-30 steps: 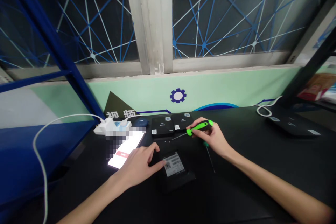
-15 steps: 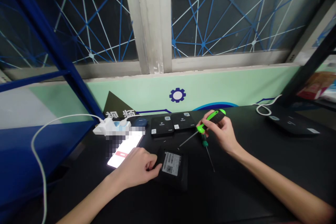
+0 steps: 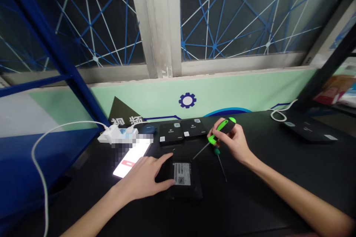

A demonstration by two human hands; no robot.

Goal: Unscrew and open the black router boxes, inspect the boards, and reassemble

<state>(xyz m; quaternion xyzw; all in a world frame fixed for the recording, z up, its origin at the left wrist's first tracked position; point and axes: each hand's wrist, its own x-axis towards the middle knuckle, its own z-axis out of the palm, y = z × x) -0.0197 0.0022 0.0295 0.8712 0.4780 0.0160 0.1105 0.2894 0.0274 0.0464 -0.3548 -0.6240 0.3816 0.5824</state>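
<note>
My left hand (image 3: 143, 176) lies flat with its fingers spread against the left edge of a black flat device (image 3: 183, 189), which sits face down with a white barcode label (image 3: 182, 174) showing. My right hand (image 3: 232, 142) grips a screwdriver with a green-and-black handle (image 3: 222, 130), its thin shaft slanting down-left and its tip (image 3: 193, 158) just above the device's top edge. A second thin screwdriver with a green collar (image 3: 221, 166) lies on the black table (image 3: 250, 200) just below my right hand. A tiny screw (image 3: 174, 149) lies above the device.
Two similar black devices (image 3: 171, 133) (image 3: 194, 127) stand at the back of the table. To the left are a glowing phone (image 3: 130, 161), partly pixelated, a white power strip with plugs (image 3: 118, 135) and a blue mouse (image 3: 147, 129). Another black device (image 3: 308, 131) with a white cable lies at right.
The labelled device has turned from tilted to nearly square with the table. My left fingers have spread along its edge. The screwdriver in my right hand has moved right, its tip closer to the device.
</note>
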